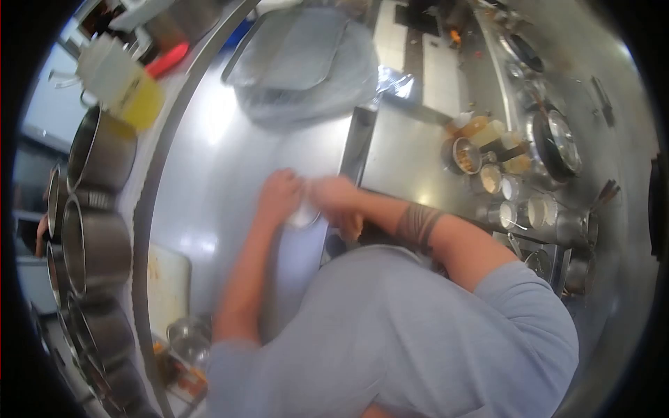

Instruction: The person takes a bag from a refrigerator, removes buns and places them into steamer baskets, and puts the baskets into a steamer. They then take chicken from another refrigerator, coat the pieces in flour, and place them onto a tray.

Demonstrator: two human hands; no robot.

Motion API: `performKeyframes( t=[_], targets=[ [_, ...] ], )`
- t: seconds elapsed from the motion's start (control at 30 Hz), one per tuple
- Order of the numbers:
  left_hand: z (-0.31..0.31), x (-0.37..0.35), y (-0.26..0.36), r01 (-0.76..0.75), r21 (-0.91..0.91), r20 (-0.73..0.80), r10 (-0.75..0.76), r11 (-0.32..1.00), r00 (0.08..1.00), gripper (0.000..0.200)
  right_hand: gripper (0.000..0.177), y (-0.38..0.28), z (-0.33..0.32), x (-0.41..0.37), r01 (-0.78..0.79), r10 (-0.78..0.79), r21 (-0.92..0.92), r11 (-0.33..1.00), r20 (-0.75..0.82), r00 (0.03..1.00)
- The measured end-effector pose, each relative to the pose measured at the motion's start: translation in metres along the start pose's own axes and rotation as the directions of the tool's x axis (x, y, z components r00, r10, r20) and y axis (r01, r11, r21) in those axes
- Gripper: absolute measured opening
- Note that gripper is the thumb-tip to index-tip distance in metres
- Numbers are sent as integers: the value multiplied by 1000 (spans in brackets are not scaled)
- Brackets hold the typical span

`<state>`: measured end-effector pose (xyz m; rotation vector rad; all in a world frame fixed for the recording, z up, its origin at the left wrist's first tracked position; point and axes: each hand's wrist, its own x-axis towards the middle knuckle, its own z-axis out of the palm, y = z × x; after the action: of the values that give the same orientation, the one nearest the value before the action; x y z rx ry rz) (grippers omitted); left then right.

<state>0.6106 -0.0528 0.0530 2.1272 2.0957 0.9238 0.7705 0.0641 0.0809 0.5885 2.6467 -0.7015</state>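
A small pale round container (304, 214), blurred, stands on the steel counter (209, 160) close to its near right edge. My left hand (281, 196) is closed at the container's left side, fingers curled at its rim. From the right, my right hand (334, 195) reaches to the top of the same container, its fingers bent together and smeared by motion. What the right fingers pinch is hidden, and I cannot tell what it is.
Beyond my hands lies a metal tray (293, 49) over clear plastic wrap. Steel pots (97, 244) line the left shelf beside an oil jug (129, 87). A cutting board (167, 289) is at lower left. Small containers (491, 177) and pans (554, 143) stand at right.
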Motion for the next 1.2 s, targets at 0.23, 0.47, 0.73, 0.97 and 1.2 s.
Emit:
performKeyframes(
  t=[0.23,0.47,0.73,0.97,1.2],
  targets=[
    [13,-17,-8,334,34,-55,-332,942,942,10,29,-15,53,-4,-223,272,224,949,-222,936],
    [6,-4,-7,209,15,22,-209,978,978,6,41,-8,1,22,-57,50,-73,996,-92,995],
    [-1,-12,-1,257,25,-64,-255,966,965,9,39,-27,21,-8,-380,360,465,800,134,923],
    [7,-12,-15,304,-33,17,-304,952,953,18,39,-11,31,16,-59,46,-76,995,-162,986],
    [7,-7,-1,153,-15,-114,-153,988,982,8,36,-5,18,13,-50,50,4,999,-154,987]
  ],
)
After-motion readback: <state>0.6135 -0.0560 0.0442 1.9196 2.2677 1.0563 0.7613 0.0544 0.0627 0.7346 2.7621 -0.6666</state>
